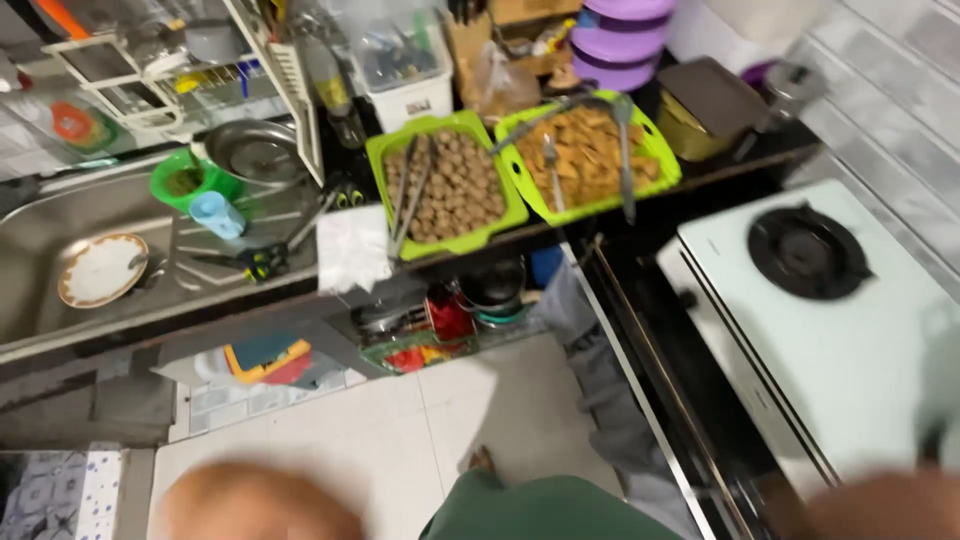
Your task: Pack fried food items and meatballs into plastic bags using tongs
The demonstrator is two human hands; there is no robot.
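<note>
Because both hands blur at the bottom edge, left hand (pixel 255 500) and right hand (pixel 880 505), finger positions are unreadable

Two green trays stand side by side on the surface: one (pixel 446 186) filled with brown balls, the other (pixel 588 157) with tan fried pieces. There are three pairs of metal tongs, one (pixel 408 195) in the first tray and two (pixel 624 150) (pixel 549 168) in the second. Three purple lidded tubs (pixel 617 36) are stacked behind (one atop another), one white plate (pixel 101 269) lies in the sink, and one burner (pixel 806 251) shows on the white stove.
</note>
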